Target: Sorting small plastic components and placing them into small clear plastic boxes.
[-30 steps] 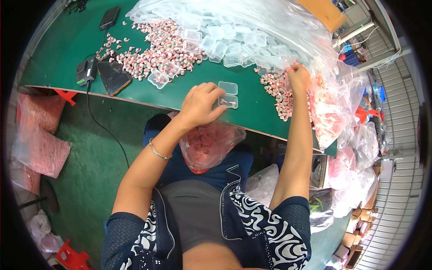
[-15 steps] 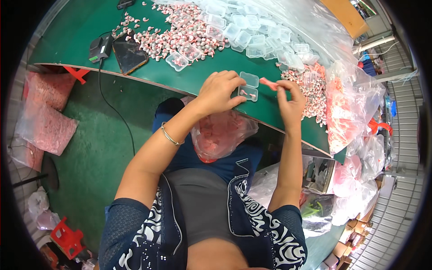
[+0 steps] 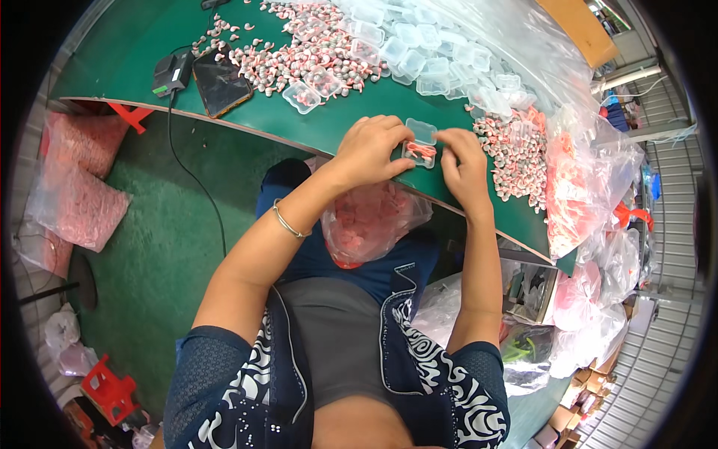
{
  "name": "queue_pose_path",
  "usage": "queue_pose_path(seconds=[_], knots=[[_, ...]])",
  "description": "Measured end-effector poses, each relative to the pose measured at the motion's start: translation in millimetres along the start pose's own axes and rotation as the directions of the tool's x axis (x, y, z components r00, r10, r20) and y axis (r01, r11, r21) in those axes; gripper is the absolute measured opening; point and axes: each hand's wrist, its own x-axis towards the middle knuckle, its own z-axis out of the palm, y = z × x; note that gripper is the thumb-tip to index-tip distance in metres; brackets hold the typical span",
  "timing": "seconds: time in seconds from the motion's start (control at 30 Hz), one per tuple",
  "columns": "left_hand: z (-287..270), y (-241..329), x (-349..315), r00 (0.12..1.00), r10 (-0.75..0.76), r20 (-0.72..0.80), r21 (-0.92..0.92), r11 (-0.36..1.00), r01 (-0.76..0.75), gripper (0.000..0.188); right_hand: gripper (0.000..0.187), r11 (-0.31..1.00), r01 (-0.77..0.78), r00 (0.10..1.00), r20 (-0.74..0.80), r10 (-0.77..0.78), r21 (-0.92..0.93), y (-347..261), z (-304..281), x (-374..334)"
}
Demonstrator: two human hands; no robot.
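While my left hand (image 3: 370, 150) pinched the small clear hinged box (image 3: 420, 142) at the green table's (image 3: 134, 67) near edge, my right hand (image 3: 464, 161) pressed a pink-and-white piece into it; filling seemed underway, and closing the lid would need a steady squeeze.

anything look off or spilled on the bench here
Nothing looks damaged. Both hands, left hand and right hand, are at a small clear hinged case. The pink-and-white small parts lie loose across the green table, more a working pile than a spill.
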Motion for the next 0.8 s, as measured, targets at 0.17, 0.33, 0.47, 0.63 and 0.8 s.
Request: queue_pose_path(seconds=[0.17,0.33,0.47,0.63,0.8], knots=[[1,1,1,1.000,0.017,-0.004,0.009,1.000,-0.017,0.040,0.023,0.981,-0.120,0.988,0.078,0.134,-0.154,13,7,11],[1,2,1,0.999,-0.028,-0.016,-0.063,0.998,0.027,0.049,0.024,0.960,-0.276,0.959,0.073,0.273,0.035,6,5,9],[-4,7,2,0.998,-0.065,0.016,-0.093,0.993,0.066,0.052,0.022,0.993,-0.114,0.993,-0.023,0.114,0.003,-2,2,-2],[0,2,-1,0.998,0.061,-0.026,-0.006,0.998,-0.062,0.043,0.022,0.999,0.036,0.999,-0.029,-0.037,-0.010,-19,1,-20],[7,2,-1,0.997,0.072,-0.035,0.035,0.997,-0.071,0.025,0.033,0.999,-0.044,0.999,0.017,0.044,0.019,-17,5,-24]])
